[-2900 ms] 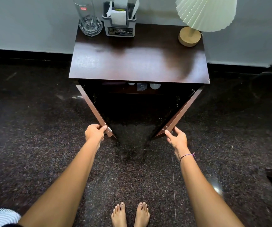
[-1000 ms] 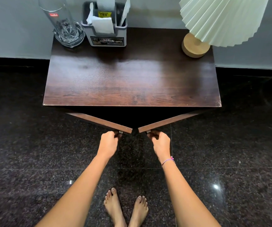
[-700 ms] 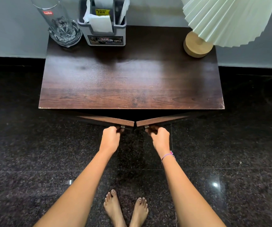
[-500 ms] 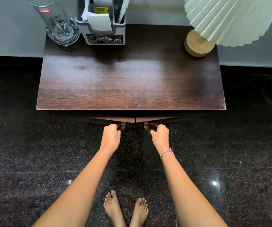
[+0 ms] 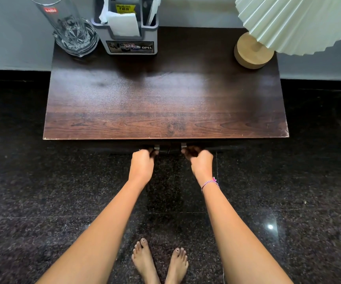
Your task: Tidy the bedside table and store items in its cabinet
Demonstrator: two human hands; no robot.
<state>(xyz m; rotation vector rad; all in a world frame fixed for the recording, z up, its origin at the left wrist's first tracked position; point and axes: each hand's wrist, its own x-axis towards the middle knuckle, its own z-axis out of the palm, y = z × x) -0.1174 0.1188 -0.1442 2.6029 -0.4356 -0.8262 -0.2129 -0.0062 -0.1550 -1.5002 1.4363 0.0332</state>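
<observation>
Now: table [image 5: 165, 103] stands with its back edge at the wall [image 5: 11, 48], its long axis running left to right across the view and the cabinet front facing the person.

Writing read:
- glass [image 5: 71, 31], back left corner, upright: red label "cello".
- holder [image 5: 128, 44], just right of the glass: front sticker ends in "OPEL"; rest of sticker too small to read. Yellow tag above it shows "45.00"; the line over that is illegible. White tissue [image 5: 123, 24] sits in the front slot.

Lamp [image 5: 288, 23] at back right, on a round wooden base.

Hands, both below the front edge at mid-width:
- left hand [image 5: 141, 165]: fingers curled in around left handle [image 5: 156, 148].
- right hand [image 5: 201, 165]: fingers curled in around right handle [image 5: 183, 145]; fingertips in shadow. Bracelet [image 5: 209, 183] on this wrist.

Handles are metal and sit near each other. Door faces lie mostly hidden under the top.

Bare feet on dark speckled floor [image 5: 42, 191].
</observation>
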